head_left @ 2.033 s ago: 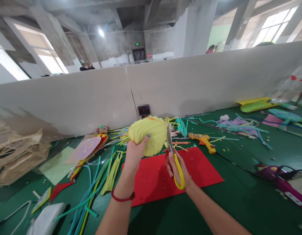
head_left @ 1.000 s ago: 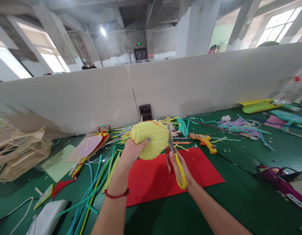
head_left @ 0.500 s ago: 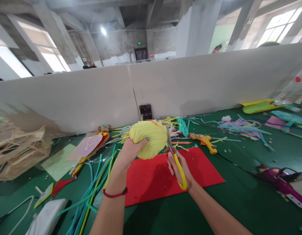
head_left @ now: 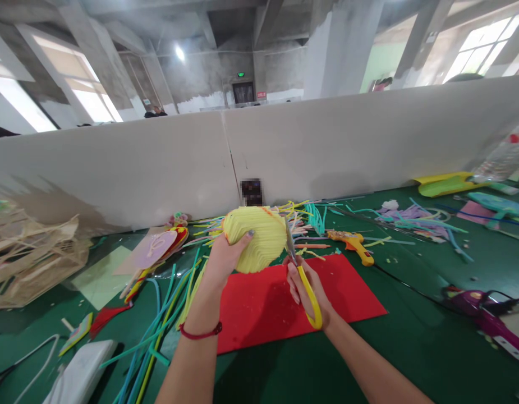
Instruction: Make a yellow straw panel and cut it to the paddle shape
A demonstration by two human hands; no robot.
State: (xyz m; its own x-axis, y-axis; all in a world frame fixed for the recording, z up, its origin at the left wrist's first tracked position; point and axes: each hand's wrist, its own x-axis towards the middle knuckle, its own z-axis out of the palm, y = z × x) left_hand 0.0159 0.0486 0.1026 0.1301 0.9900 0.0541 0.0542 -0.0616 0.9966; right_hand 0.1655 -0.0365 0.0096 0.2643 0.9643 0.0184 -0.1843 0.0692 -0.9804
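Observation:
My left hand (head_left: 228, 258) grips a yellow ribbed disc (head_left: 261, 241), its thumb lying across the face and the other fingers hidden behind. The disc looks made of rows of fuzzy strips, with an orange trace near its upper edge. In my right hand (head_left: 307, 283) is a pair of scissors (head_left: 308, 297) with yellow handles. Their blades point up and lie along the right edge of the disc; whether they touch it I cannot tell. Below both hands a red sheet (head_left: 347, 292) lies flat on the green table (head_left: 389, 348).
Behind the disc lie several coloured pipe cleaners (head_left: 313, 216). An orange glue gun (head_left: 356, 247) with a cord is to the right, a purple tool (head_left: 486, 320) farther right. On the left are a lilac fan-shaped piece (head_left: 154, 249) and a wooden-strip frame (head_left: 27, 258). A white partition (head_left: 158, 168) stands behind.
The disc has turned very slightly in my left hand, and the view has shifted a little. Both hands keep their hold, with the scissors still at the disc's right edge.

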